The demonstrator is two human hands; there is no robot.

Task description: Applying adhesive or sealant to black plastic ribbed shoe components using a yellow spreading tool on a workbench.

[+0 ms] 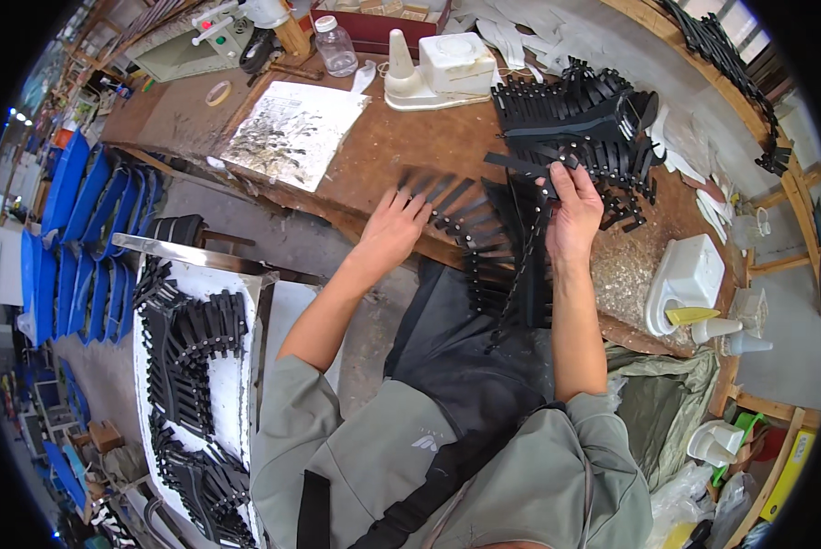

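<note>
A black strappy piece [515, 215], set with small shiny studs, hangs over the front edge of the workbench and down toward my lap. My right hand [572, 212] is closed on its upper right part, thumb and fingers pinching near a strap end. Several straps [456, 203] fan out on its left side, some smeared by motion. At the tips of this fan is my left hand [396, 222], fingers stretched out and slightly apart, touching or just beside the straps. Beyond my right hand lies a pile of similar black strappy pieces [566, 114].
A stained white sheet [296, 133], a clear jar [335, 48] and a white glue-pot-like device [442, 69] sit on the workbench [383, 128]. Another white device [690, 284] stands at right. More black pieces [191, 339] lie on a white-topped stand at left, near blue racks [72, 183].
</note>
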